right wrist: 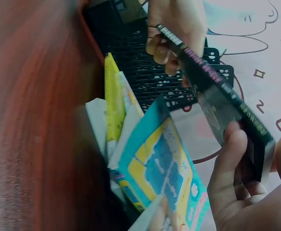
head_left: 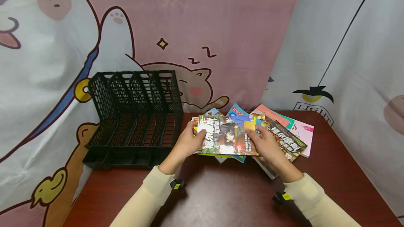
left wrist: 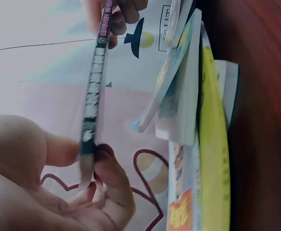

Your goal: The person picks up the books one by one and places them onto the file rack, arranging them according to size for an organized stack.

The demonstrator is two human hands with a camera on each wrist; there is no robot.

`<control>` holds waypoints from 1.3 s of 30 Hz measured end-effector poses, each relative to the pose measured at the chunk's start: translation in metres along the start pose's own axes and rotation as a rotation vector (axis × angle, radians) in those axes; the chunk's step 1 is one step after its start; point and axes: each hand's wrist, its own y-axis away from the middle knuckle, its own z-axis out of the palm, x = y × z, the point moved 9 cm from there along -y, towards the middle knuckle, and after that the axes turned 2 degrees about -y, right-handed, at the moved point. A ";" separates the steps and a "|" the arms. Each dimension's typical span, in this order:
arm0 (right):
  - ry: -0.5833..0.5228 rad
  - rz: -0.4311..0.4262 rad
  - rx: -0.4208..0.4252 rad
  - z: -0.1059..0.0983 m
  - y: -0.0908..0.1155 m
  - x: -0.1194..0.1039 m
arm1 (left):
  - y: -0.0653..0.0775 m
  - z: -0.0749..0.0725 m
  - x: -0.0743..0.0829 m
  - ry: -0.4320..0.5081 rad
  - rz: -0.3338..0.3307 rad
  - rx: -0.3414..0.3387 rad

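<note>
Both hands hold a thin, glossy picture-covered book [head_left: 227,139] above a spread of other books. My left hand [head_left: 188,141] pinches its left end between thumb and fingers. At the other end my right hand [head_left: 266,144] grips the right edge, thumb on the cover. The dark spine [left wrist: 94,86] with white and pink lettering faces the left wrist camera. Below it lie a yellow-green book [left wrist: 212,139], a teal-edged book [right wrist: 145,144] and a dark-covered book [head_left: 288,141]. The held book hides part of this spread from the head view.
Left of the books, a black mesh file rack [head_left: 127,155] with several upright dividers stands on the reddish-brown table [head_left: 221,195]. A pink-and-white book [head_left: 306,129] lies at the right end of the spread. A printed cartoon curtain [head_left: 221,20] hangs close behind.
</note>
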 end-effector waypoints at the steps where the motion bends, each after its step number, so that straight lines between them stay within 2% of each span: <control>1: -0.022 0.000 -0.014 0.002 -0.001 0.001 | 0.000 0.002 -0.002 0.049 -0.014 -0.004; 4: -0.068 0.002 -0.048 0.010 -0.002 0.006 | 0.000 0.009 -0.007 0.164 -0.052 -0.019; 6: -0.082 0.006 -0.051 0.012 -0.002 0.009 | 0.000 0.012 -0.008 0.200 -0.062 -0.017; 12: -0.094 0.025 -0.064 0.016 -0.004 0.012 | -0.001 0.005 -0.005 0.164 -0.020 0.071; 15: -0.098 0.041 -0.080 0.017 -0.006 0.014 | -0.003 0.000 -0.001 0.146 0.016 0.089; 18: -0.075 0.045 -0.063 0.013 -0.009 0.013 | -0.007 -0.005 0.005 0.151 0.042 0.037; 23: 0.029 0.003 -0.040 -0.001 -0.013 0.003 | -0.012 -0.013 0.021 0.138 0.096 -0.135; 28: 0.083 -0.028 -0.192 0.002 -0.015 -0.005 | -0.019 -0.018 0.034 0.093 0.159 -0.237; 32: 0.148 0.011 -0.326 0.013 -0.015 0.001 | -0.025 -0.013 0.034 0.067 0.169 -0.306; 35: 0.176 0.037 -0.383 0.023 -0.012 0.007 | -0.028 -0.006 0.032 0.044 0.175 -0.347; 39: 0.141 0.000 -0.382 0.033 -0.011 0.008 | -0.032 -0.004 0.029 0.020 0.173 -0.345</control>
